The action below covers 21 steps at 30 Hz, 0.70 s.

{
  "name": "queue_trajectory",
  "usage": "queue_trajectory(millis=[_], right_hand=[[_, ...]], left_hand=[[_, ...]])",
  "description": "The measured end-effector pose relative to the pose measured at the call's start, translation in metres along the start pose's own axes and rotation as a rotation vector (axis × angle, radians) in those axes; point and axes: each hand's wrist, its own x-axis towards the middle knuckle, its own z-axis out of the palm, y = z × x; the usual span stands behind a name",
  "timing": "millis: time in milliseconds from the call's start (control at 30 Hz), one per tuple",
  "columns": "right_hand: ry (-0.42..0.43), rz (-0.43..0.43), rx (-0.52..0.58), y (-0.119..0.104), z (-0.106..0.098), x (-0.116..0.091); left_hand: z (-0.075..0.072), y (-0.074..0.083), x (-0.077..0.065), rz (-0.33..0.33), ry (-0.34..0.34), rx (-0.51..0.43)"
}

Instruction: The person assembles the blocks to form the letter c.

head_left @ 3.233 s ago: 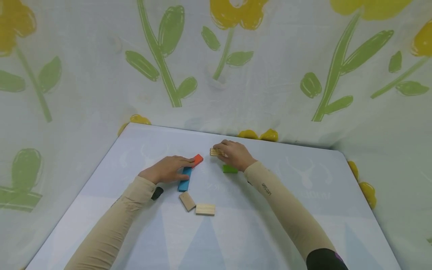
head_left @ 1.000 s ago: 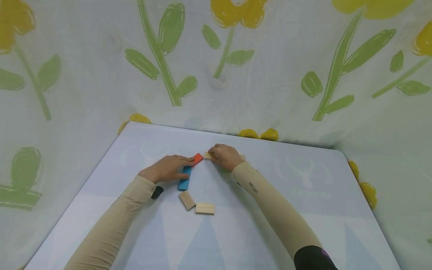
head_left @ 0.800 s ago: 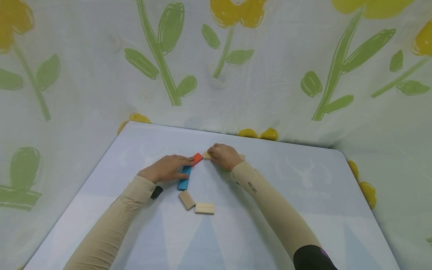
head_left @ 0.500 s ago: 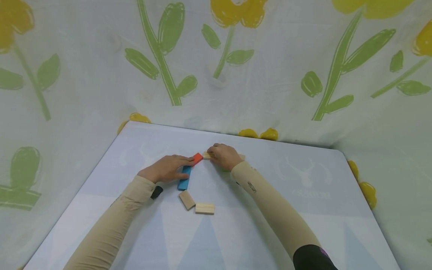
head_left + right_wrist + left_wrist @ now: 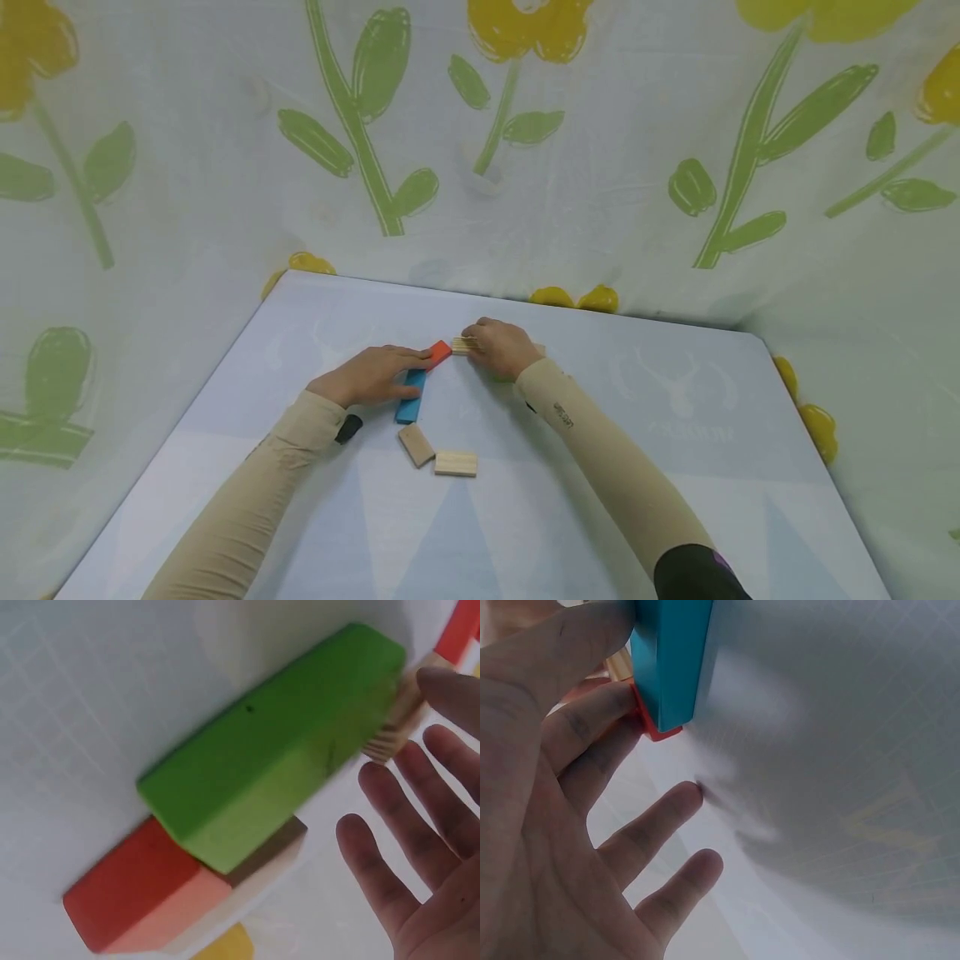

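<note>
My left hand [image 5: 372, 373] lies beside a blue block [image 5: 409, 398] and a red block [image 5: 438, 354] that form a bent line. In the left wrist view its thumb is against the blue block [image 5: 671, 667], with fingertips at the red block [image 5: 660, 733]; the other two fingers extend loose. My right hand [image 5: 502, 346] pinches a plain wooden block [image 5: 462, 345] between thumb and fingers, its end right at the red block's far end. A green block [image 5: 270, 742] stands close to the right hand in the right wrist view, mostly hidden in the head view.
Two plain wooden blocks, one tilted [image 5: 416, 446] and one straight [image 5: 455, 463], lie in front of the blue block. Beyond the green block are another red block [image 5: 142, 889] and a pale wooden block [image 5: 274, 859]. The white table's [image 5: 637, 500] back edge meets a flower-printed curtain [image 5: 570, 208].
Over three seconds my right hand has brought the wooden block left and down to the red block's end, covering most of the green block. The left hand has stayed in place.
</note>
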Motion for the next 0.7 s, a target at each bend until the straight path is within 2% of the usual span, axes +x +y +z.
queue_trajectory(millis=[167, 367, 500, 700], right_hand=[[0.058, 0.026, 0.066, 0.005, -0.015, -0.008], [0.171, -0.012, 0.122, 0.017, -0.036, -0.022], [0.225, -0.035, 0.148, 0.022, -0.04, -0.032], [0.253, -0.059, 0.134, 0.019, -0.04, -0.048]], left_hand=[[-0.001, 0.001, 0.0, -0.003, -0.001, 0.001], [-0.004, 0.003, -0.002, 0.01, 0.001, -0.004], [-0.004, 0.004, -0.003, 0.01, 0.004, -0.007], [-0.004, 0.003, -0.003, 0.019, 0.01, 0.0]])
